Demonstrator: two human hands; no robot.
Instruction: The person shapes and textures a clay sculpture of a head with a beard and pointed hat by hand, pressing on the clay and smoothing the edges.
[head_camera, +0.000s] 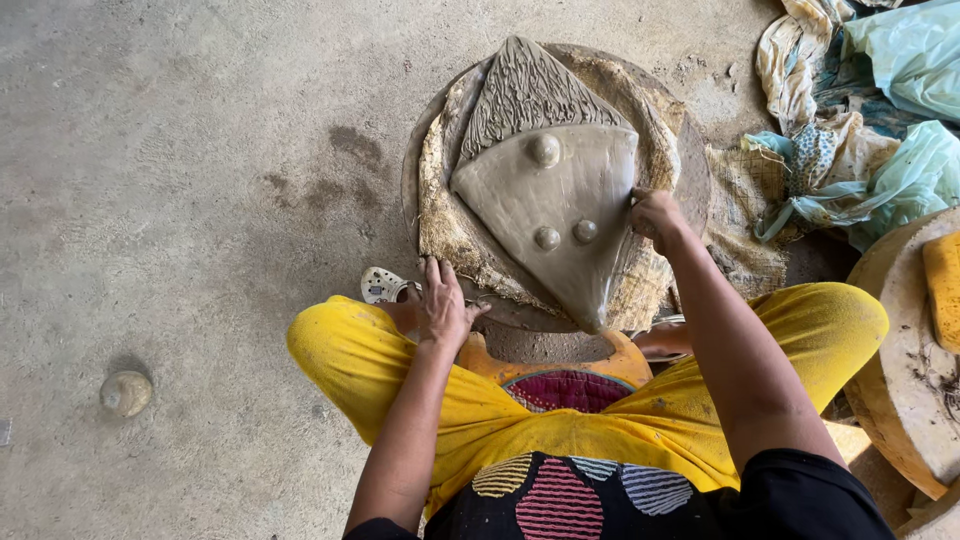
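In the head view, a grey, wet clay slab shaped like a pointed shield (545, 195), with a combed upper part and three round knobs, is seen lying on sackcloth (445, 225) over a round turning board (695, 165) on the concrete floor (180, 200). The right hand (655, 215) is pressed against the slab's right edge, fingers curled. The left hand (443, 305) is laid spread on the board's near rim. Edge smoothing is judged to be in hand; light, even pressure along the rim would be called for.

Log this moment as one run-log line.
left hand: resting on round board edge | right hand: touching wet clay slab right edge | slab: three knobs, grooved top, on burlap
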